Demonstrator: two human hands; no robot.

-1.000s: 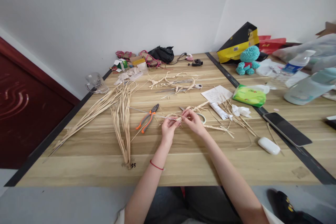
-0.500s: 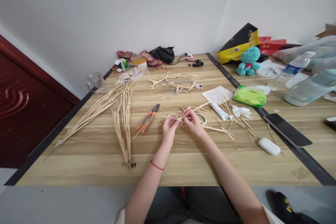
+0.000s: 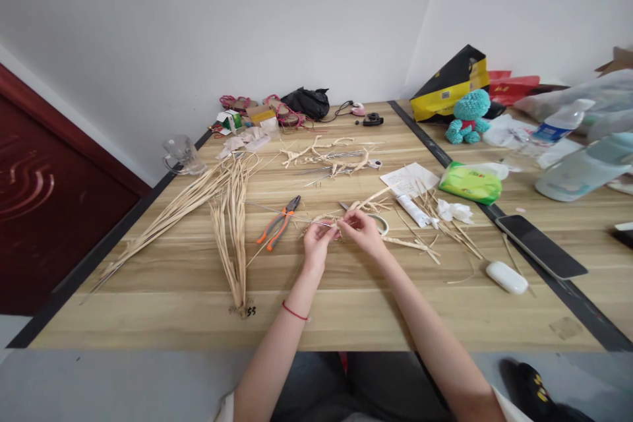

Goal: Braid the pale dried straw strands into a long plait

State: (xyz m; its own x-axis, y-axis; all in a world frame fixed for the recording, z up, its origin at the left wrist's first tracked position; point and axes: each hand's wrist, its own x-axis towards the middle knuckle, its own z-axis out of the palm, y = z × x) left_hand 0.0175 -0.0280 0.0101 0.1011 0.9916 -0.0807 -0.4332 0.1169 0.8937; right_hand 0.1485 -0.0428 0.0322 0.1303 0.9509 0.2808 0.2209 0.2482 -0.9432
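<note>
My left hand pinches a thin metal wire that sticks out to the left above the pliers. Close against it, the fingertips of my right hand are pinched on a pale straw strip at the wire's end. Fingers hide most of this spot. Beneath and behind both hands lies straw-wrapped work with frayed ends. A pale ring shows beside my right hand, partly covered. Left of my hands rest pliers with orange and grey handles.
Long straw bundles spread over the left of the table. More wrapped pieces lie farther back. To the right are a white tube, a green tissue pack, a phone and a white case. A glass mug stands at the left edge.
Both hands have shifted very slightly left, still pinching close together. The wire's far end has moved a little. Other things on the table stay in place.
</note>
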